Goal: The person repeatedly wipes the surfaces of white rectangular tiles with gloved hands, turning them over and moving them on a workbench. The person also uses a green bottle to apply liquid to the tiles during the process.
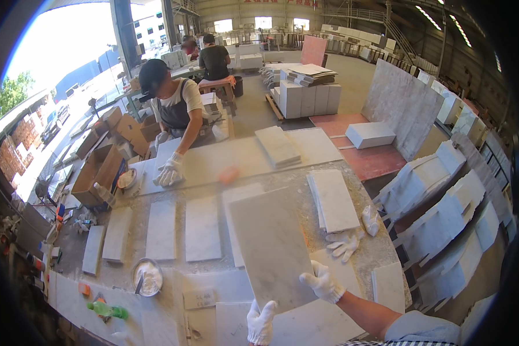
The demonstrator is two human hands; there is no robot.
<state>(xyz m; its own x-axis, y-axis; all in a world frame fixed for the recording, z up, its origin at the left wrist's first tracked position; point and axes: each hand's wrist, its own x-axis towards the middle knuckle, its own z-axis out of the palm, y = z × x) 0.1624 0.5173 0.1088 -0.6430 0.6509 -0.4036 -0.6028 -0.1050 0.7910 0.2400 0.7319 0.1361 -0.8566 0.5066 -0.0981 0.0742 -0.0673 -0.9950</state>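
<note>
A greyish-white marble tile (pixel 274 245) is tilted up off the work table, held between my two gloved hands. My left hand (pixel 260 324) grips its lower left corner, thumb on the face. At its lower right edge my right hand (pixel 324 282) is closed, with the thumb up against the face; the fingers behind are hidden. Beneath the tile lie other white slabs (pixel 323 323). To its left several white marble tiles (pixel 203 228) lie in a row. A stack of tiles (pixel 334 199) and a loose white glove (pixel 346 243) are to its right.
A bowl of white paste (pixel 149 278) with a spatula stands at the left, near a green bottle (pixel 108 310). Across the table a co-worker (pixel 176 104) in white gloves touches a slab. Cardboard boxes (pixel 98 176) sit at the far left; racked slabs (pixel 444 213) stand at the right.
</note>
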